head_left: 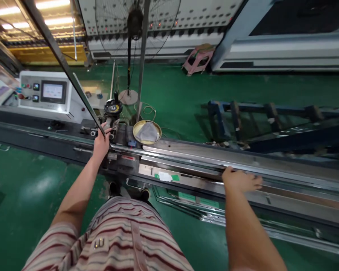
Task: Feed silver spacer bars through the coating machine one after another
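A long machine bed (186, 151) runs across the view, with thin metal strips lying along it. My left hand (102, 141) is at the lower end of a slanted metal bar (81, 94), its fingers against the bar beside the black handwheel (113, 107). My right hand (241, 180) rests over the metal strips on the right part of the bed, fingers spread; whether it touches one strip or several is blurred. Between the hands, a round yellow dish (147, 132) holds a grey cloth (148, 131). White and green labels (165, 176) lie on the bed's near side.
At the left is a control panel (45, 92) with a screen, and another person's hand (2, 73) near it. Behind stand a fan (135, 22), a pink stool (199, 60) and a blue rack (222, 120). Metal frames (214, 218) lie below the bed's near edge.
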`<state>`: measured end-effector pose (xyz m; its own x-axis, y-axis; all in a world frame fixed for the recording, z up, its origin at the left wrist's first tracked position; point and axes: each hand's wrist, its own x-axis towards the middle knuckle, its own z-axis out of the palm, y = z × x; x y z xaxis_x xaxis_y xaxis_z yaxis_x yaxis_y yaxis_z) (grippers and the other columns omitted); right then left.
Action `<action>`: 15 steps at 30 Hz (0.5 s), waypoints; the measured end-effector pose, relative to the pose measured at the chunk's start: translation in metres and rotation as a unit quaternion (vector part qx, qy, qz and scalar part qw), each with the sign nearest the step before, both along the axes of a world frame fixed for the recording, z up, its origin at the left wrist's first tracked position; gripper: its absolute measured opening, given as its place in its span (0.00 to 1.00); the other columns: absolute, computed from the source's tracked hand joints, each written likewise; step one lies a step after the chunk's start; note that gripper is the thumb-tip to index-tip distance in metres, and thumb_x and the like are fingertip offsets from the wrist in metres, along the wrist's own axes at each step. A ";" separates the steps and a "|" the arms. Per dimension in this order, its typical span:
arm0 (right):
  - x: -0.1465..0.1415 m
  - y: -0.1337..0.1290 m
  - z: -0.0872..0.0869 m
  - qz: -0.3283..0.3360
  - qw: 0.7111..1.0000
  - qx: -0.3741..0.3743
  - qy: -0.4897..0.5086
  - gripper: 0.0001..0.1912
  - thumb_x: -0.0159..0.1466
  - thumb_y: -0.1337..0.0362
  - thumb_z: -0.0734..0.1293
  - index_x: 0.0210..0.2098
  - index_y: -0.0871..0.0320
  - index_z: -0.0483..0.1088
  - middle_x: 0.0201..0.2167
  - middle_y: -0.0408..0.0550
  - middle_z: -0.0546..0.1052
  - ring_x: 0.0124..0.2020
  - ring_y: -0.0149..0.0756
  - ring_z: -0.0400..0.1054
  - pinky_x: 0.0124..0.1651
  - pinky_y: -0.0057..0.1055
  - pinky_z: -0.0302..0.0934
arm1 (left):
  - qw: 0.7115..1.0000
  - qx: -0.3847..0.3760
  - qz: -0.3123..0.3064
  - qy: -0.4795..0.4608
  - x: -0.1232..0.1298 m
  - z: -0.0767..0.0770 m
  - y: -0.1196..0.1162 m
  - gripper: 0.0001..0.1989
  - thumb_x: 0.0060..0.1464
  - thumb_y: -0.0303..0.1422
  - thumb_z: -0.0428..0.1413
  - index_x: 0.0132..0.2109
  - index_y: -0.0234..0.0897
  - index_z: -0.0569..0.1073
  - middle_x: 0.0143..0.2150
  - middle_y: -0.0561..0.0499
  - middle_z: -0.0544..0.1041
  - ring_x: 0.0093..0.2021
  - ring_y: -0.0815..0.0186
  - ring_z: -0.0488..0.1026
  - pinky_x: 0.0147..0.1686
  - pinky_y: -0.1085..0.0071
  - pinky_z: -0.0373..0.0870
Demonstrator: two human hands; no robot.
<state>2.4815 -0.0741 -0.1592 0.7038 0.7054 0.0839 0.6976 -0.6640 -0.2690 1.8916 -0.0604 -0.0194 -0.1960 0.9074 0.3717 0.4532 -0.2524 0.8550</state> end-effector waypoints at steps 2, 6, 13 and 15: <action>-0.038 0.002 -0.002 -0.005 1.000 -0.024 0.000 0.38 0.65 0.47 0.54 0.56 0.73 0.75 0.58 0.83 0.68 0.70 0.69 0.49 0.66 0.64 0.44 | 1.000 -0.001 0.004 -0.002 -0.043 -0.001 0.002 0.26 0.64 0.30 0.54 0.68 0.40 0.61 0.53 0.42 0.80 0.50 0.61 0.79 0.56 0.64 0.72; -0.119 0.013 -0.003 0.032 0.998 -0.056 -0.018 0.36 0.67 0.50 0.54 0.53 0.75 0.76 0.51 0.83 0.73 0.68 0.67 0.52 0.65 0.63 0.45 | 0.998 -0.016 0.029 0.045 -0.126 0.001 0.005 0.25 0.66 0.30 0.51 0.68 0.41 0.60 0.53 0.42 0.80 0.49 0.60 0.80 0.53 0.64 0.73; -0.250 0.020 0.003 0.074 0.991 -0.079 -0.076 0.31 0.69 0.53 0.56 0.47 0.76 0.78 0.45 0.76 0.78 0.60 0.60 0.62 0.64 0.58 0.49 | 0.982 -0.043 0.105 0.152 -0.259 0.004 0.009 0.27 0.64 0.29 0.52 0.68 0.40 0.58 0.51 0.44 0.81 0.48 0.60 0.79 0.52 0.64 0.72; -0.278 0.018 0.007 0.113 0.987 -0.062 -0.095 0.32 0.69 0.52 0.55 0.45 0.75 0.78 0.43 0.74 0.78 0.58 0.60 0.64 0.63 0.58 0.50 | 0.978 -0.040 0.120 0.164 -0.295 0.009 0.010 0.28 0.63 0.28 0.53 0.68 0.39 0.58 0.51 0.44 0.81 0.46 0.61 0.79 0.52 0.63 0.72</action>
